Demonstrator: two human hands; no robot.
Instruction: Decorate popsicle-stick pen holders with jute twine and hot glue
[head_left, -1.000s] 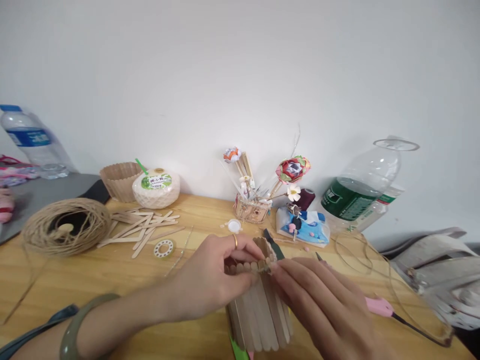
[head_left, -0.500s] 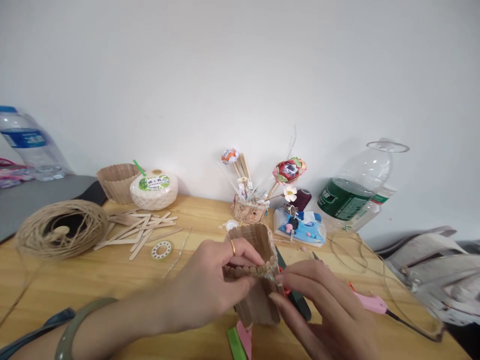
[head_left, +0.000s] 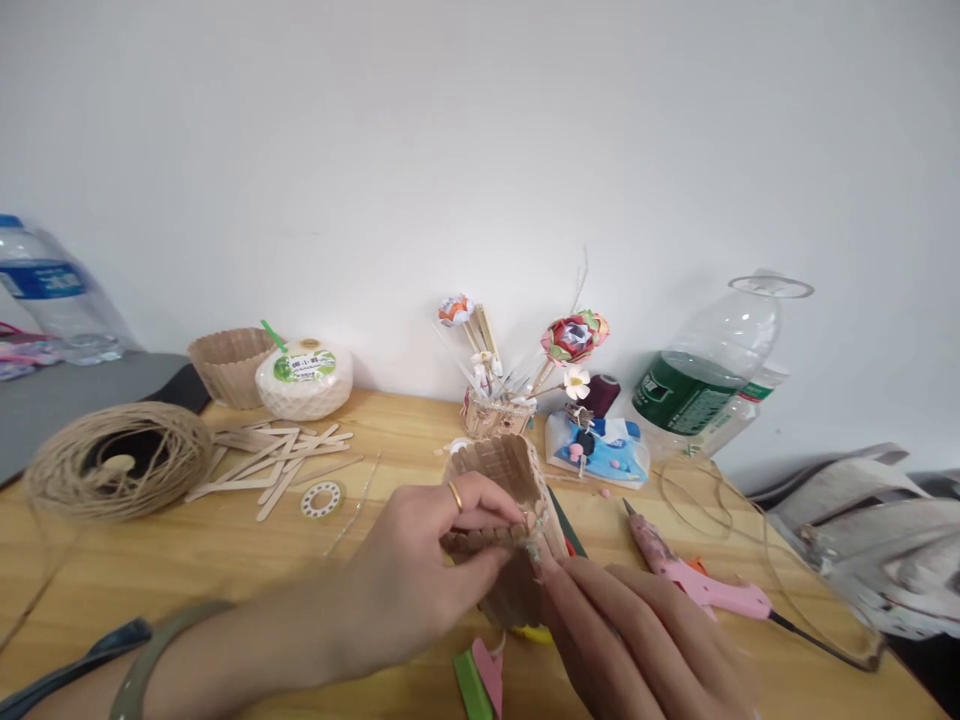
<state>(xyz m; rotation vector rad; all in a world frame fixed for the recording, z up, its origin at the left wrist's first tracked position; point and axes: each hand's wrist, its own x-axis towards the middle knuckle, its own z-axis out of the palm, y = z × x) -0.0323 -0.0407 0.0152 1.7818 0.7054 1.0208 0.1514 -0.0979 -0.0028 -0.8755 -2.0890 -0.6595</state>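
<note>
Between two bare hands sits a light-brown, open-topped container of flat wooden sticks (head_left: 514,595), tilted over the pale, grained wooden tabletop (head_left: 150,565), its round stick ends making a scalloped rim. A whitish, textured trim (head_left: 540,490) runs along its right edge. The left hand (head_left: 416,550) comes in from the container's left, wrist low, thumb outside and fingers inside, pinching the near rim closed between them. The right hand (head_left: 630,630) is on the container's right, back upward, fingers bent and close together, tips at the trimmed corner; whether they grip anything, I can't tell. Right of the container lies a pink glue gun (head_left: 716,595) with a dark cord; left of it, loose flat sticks (head_left: 285,460) and a fibrous twine coil (head_left: 120,490).
</note>
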